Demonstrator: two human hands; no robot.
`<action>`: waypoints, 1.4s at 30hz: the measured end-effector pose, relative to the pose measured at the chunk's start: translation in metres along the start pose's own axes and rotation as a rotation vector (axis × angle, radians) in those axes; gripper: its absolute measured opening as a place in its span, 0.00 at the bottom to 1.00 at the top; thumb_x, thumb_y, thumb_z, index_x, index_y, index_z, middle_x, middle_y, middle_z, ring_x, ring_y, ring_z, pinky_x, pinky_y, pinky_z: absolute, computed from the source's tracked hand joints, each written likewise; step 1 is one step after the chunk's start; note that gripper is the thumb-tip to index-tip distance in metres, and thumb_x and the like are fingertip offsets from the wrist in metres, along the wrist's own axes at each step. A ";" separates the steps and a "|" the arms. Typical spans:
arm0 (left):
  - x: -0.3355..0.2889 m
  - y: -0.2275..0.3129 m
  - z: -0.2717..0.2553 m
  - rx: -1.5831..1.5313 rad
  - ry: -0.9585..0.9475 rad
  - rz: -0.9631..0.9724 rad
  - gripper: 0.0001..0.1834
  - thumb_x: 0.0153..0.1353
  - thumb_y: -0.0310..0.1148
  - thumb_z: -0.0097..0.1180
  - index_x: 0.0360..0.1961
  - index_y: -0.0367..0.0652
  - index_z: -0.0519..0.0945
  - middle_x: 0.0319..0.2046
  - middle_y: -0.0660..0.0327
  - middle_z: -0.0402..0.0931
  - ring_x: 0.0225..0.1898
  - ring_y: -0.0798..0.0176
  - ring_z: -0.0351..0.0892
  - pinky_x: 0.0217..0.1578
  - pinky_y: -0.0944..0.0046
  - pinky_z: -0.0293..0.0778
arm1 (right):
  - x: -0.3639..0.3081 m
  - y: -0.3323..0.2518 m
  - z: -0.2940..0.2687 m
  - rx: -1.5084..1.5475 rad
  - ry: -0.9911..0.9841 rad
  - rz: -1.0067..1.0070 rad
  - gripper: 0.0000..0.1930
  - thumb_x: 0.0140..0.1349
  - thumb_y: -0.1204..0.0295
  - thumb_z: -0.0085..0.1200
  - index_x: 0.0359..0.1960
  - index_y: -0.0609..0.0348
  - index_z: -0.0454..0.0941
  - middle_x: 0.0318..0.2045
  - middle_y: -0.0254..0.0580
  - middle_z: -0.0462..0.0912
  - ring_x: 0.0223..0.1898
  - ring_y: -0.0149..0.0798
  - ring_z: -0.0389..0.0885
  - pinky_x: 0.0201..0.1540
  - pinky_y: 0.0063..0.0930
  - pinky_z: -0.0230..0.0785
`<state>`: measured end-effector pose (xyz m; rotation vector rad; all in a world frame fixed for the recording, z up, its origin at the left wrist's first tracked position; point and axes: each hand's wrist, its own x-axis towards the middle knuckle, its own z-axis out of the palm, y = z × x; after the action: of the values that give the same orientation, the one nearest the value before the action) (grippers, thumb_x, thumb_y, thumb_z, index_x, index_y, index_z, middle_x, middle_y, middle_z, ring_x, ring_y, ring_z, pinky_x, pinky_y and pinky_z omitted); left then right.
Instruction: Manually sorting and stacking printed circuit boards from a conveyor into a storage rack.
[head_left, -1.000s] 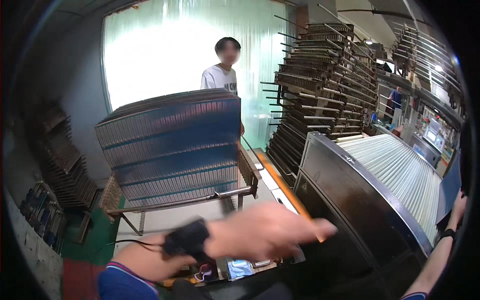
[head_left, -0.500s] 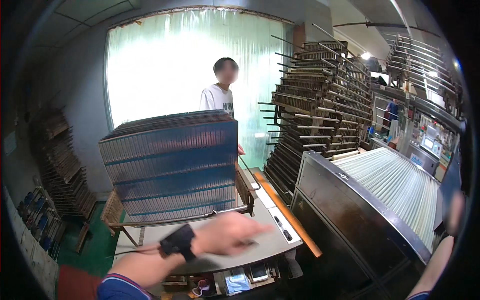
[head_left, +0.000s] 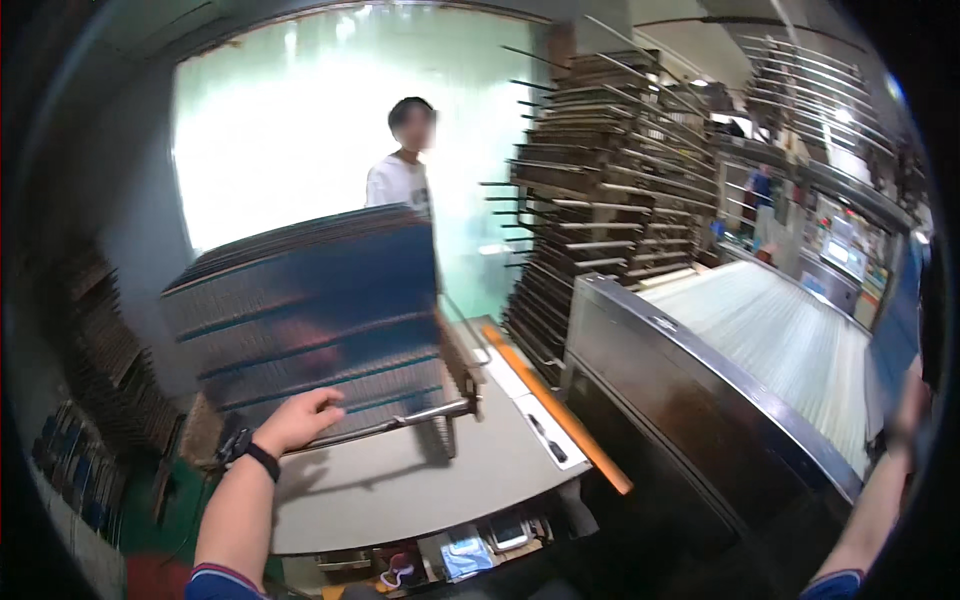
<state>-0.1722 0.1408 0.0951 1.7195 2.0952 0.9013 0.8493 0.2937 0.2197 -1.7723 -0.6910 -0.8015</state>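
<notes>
A slotted rack (head_left: 455, 385) on the table at centre left holds a row of thin blue panels (head_left: 385, 275) standing on edge. In front of the panels' lower left part is my left hand (head_left: 300, 418), its fingers curved and apart, holding nothing. It sits just above the rack's metal front bar (head_left: 440, 412); whether it touches the bar or a panel I cannot tell. At the far right rim, my right hand (head_left: 908, 408), blurred, is closed on the lower edge of a single blue panel (head_left: 900, 315), tilted upright beside the roller conveyor (head_left: 760, 320).
Beyond the rack stands a person (head_left: 400, 180) in a white shirt before a curtain (head_left: 290, 130). Stacked empty racks (head_left: 610, 190) rise behind the conveyor. An orange strip (head_left: 560, 410) and a black pen (head_left: 546, 440) lie along the table's (head_left: 400, 500) right side.
My left hand has moved left, from over the table's front to the panels, and its fingers have spread. The view has turned slightly right. My right hand stays at the rim with its panel.
</notes>
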 end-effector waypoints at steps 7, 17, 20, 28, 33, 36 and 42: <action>-0.014 -0.022 -0.008 -0.235 0.051 -0.017 0.15 0.59 0.26 0.56 0.48 0.35 0.77 0.33 0.63 0.76 0.37 0.68 0.74 0.41 0.66 0.72 | -0.071 -0.146 -0.071 -0.041 0.196 0.181 0.27 0.65 0.46 0.44 0.38 0.58 0.84 0.42 0.61 0.82 0.47 0.63 0.80 0.51 0.51 0.71; 0.000 -0.018 0.006 -0.136 0.096 0.013 0.14 0.57 0.25 0.57 0.46 0.34 0.76 0.30 0.63 0.75 0.31 0.68 0.71 0.36 0.67 0.71 | -0.065 -0.128 -0.079 0.363 0.218 0.223 0.25 0.65 0.50 0.51 0.37 0.65 0.83 0.35 0.58 0.84 0.40 0.55 0.82 0.46 0.44 0.71; -0.001 -0.026 0.006 -0.123 0.112 0.044 0.14 0.56 0.26 0.58 0.45 0.34 0.76 0.28 0.62 0.74 0.31 0.69 0.72 0.35 0.66 0.71 | -0.068 -0.129 -0.079 0.575 0.155 0.261 0.24 0.65 0.51 0.54 0.37 0.66 0.83 0.32 0.50 0.84 0.35 0.44 0.80 0.44 0.38 0.70; -0.003 -0.005 0.007 0.008 0.156 0.139 0.14 0.55 0.27 0.58 0.43 0.33 0.78 0.26 0.57 0.77 0.29 0.65 0.75 0.35 0.64 0.72 | -0.096 -0.185 -0.110 1.229 0.074 0.008 0.24 0.67 0.59 0.56 0.52 0.71 0.76 0.46 0.43 0.80 0.45 0.36 0.75 0.52 0.30 0.66; -0.007 0.001 0.003 0.046 0.278 0.224 0.14 0.55 0.29 0.59 0.43 0.34 0.80 0.30 0.52 0.81 0.32 0.61 0.80 0.37 0.62 0.75 | -0.124 -0.225 -0.128 1.519 -0.215 0.098 0.31 0.65 0.56 0.57 0.61 0.69 0.68 0.54 0.48 0.76 0.53 0.42 0.76 0.56 0.34 0.68; -0.010 0.003 -0.005 0.023 0.380 0.291 0.13 0.57 0.28 0.59 0.42 0.35 0.80 0.32 0.53 0.81 0.35 0.62 0.81 0.39 0.63 0.75 | -0.129 -0.247 -0.140 1.631 -0.326 0.138 0.34 0.64 0.55 0.58 0.64 0.68 0.64 0.56 0.49 0.74 0.56 0.45 0.74 0.57 0.37 0.68; -0.014 0.061 -0.066 -0.300 0.599 0.462 0.10 0.65 0.28 0.57 0.46 0.36 0.80 0.41 0.62 0.81 0.43 0.69 0.78 0.47 0.68 0.73 | -0.156 -0.305 -0.167 1.576 -0.366 0.084 0.35 0.65 0.50 0.54 0.63 0.68 0.63 0.56 0.53 0.74 0.55 0.46 0.76 0.55 0.37 0.72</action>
<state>-0.1595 0.1141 0.1816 1.9613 1.7322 1.9604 0.4877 0.2164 0.3111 -0.4479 -1.0350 0.2381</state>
